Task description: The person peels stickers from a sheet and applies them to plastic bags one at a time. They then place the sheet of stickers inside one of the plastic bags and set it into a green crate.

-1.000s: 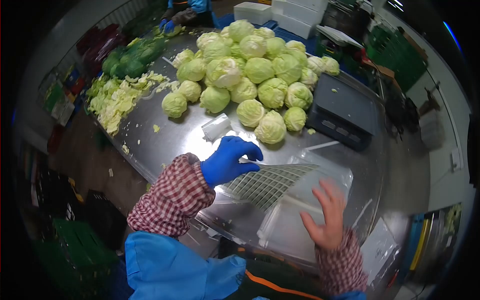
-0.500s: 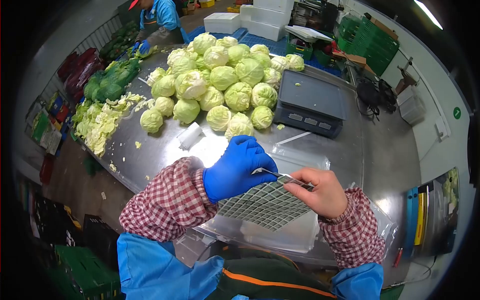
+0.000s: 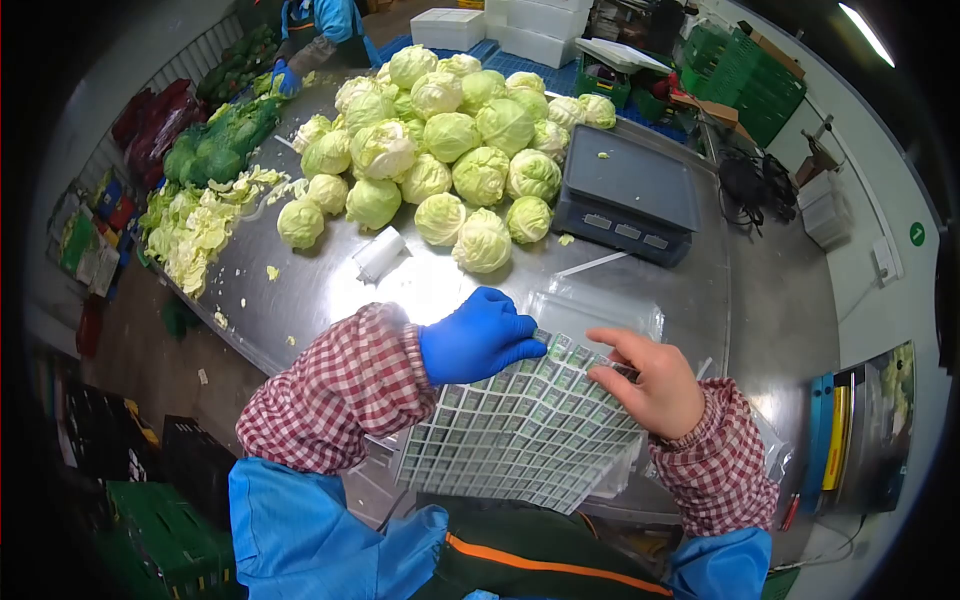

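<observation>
A sheet of small green-grey labels with a white grid (image 3: 520,430) hangs tilted over the near side of the steel table. My left hand (image 3: 480,338), in a blue glove, pinches its top edge. My bare right hand (image 3: 655,382) is at the sheet's upper right corner, thumb and index finger apart; whether it touches the sheet is hard to tell. Clear plastic bags (image 3: 600,312) lie behind and under the sheet. Beyond my hands is a large pile of pale green cabbages (image 3: 450,137).
A grey scale (image 3: 628,195) stands right of the cabbages, a white roll (image 3: 379,255) in front of them. Loose leaves (image 3: 200,235) and green net bags (image 3: 222,145) lie at the left. A co-worker (image 3: 328,30) stands at the far left end of the steel table (image 3: 290,315).
The label sheet has turned its face more toward the camera and shows more of its grid. My right hand's fingers have opened away from its edge. My left hand has shifted slightly.
</observation>
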The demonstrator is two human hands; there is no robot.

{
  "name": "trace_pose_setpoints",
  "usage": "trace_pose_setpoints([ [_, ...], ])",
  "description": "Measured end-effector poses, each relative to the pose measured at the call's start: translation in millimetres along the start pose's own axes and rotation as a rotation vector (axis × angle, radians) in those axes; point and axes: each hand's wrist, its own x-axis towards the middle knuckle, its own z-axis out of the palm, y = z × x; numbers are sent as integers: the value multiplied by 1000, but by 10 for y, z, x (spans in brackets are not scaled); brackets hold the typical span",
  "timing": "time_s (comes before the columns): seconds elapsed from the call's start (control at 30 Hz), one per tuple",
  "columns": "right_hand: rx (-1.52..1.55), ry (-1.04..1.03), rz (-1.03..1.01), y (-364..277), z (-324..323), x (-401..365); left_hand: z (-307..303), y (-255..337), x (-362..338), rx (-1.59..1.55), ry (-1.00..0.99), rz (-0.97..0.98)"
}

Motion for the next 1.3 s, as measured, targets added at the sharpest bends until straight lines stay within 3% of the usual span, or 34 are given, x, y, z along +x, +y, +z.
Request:
trace_pose_setpoints([
  [0.07, -72, -9, -1, 34, 57, 51, 84, -81, -3, 15, 10, 26],
  [0.13, -124, 40, -327, 171, 108, 256, 134, -130, -4, 1, 14, 29],
  [0.17, -126, 46, -323, 210, 117, 354, 148, -158, 14, -5, 22, 37],
  [0.27, 158, -314, 25, 198, 70, 578, 253, -232, 31, -22, 12, 94],
  [0.43, 13, -309, -108, 180, 166, 568, 268, -223, 59, 2, 5, 84],
  [0.5, -5, -109, -183, 197, 247, 520, 282, -243, 60, -5, -6, 62],
  [0.6, 122, -137, -19, 247, 264, 460, 281, -249, 80, 10, -26, 75],
  [0.73, 125, -183, 18, 277, 284, 419, 290, -229, 120, -18, -65, 60],
  [0.8, -38, -39, -93, 276, 358, 365, 247, -200, 143, -80, -236, -153],
  [0.83, -38, -39, -94, 272, 391, 343, 219, -222, 133, -80, -235, -154],
  [0.9, -157, 99, -219, 273, 457, 300, 124, -309, 98, -508, -441, -316],
  [0.93, -168, 120, -267, 311, 502, 284, 69, -372, 133, -562, -573, -348],
  [1.03, -104, 150, -442, 373, 616, 279, 101, -540, 109, -692, -575, -439],
  [1.1, -31, 185, -433, 389, 727, 265, 90, -640, 64, -699, -580, -475],
  [1.2, 627, 365, 100, 542, 902, 200, 195, -1002, -85, -462, -557, -452],
  [1.23, 625, 369, 108, 612, 888, 143, 125, -1058, -104, -373, -599, -481],
  [1.3, 869, 488, 326, 747, 796, 60, 50, -1157, -182, -411, -601, -548],
])
